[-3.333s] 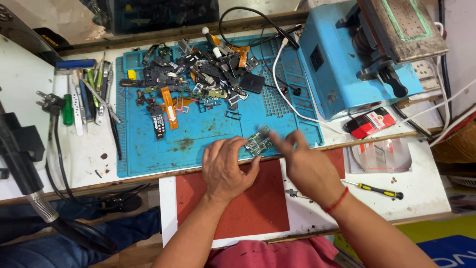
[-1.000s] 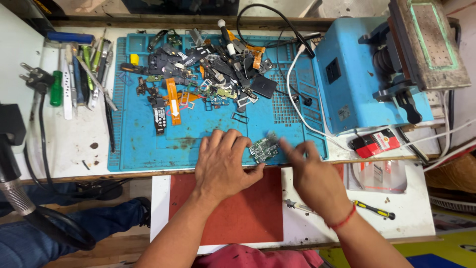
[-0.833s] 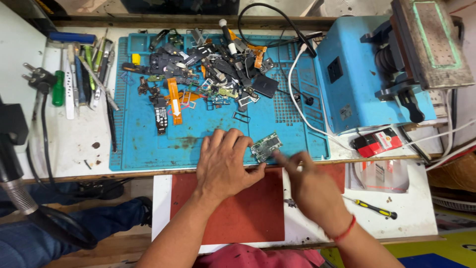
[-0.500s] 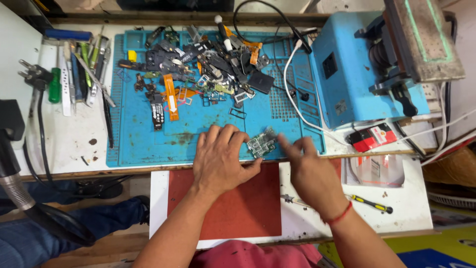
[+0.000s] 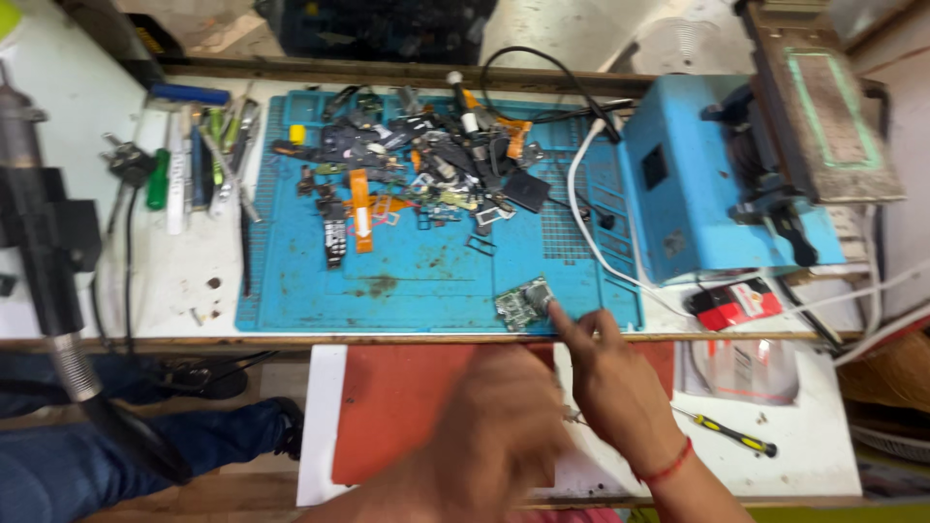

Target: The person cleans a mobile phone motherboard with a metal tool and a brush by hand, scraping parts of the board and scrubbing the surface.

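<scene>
Circuit board [image 5: 524,303], small and green, lies near the front edge of the blue work mat [image 5: 426,281], just ahead of the right hand [image 5: 612,387]. Right hand's grip: index fingertip [image 5: 555,315] extended and touching the board's right edge, other fingers curled in, nothing clasped. Left hand [image 5: 494,436] sits nearer the body and to the left of the right hand, over the red pad [image 5: 387,407]; it is motion-blurred, so I cannot tell whether its grip is open or closed. It is apart from the board.

Beyond both hands, at the far part of the mat, a heap of phone parts and flex cables [image 5: 417,174]. Right of the right hand: a yellow-handled screwdriver [image 5: 727,433] on the worktop [image 5: 823,465], and farther out a blue machine [image 5: 717,194] with a white cable [image 5: 581,213]. Far left of the hands, a row of hand tools [image 5: 194,165] beside the mat.
</scene>
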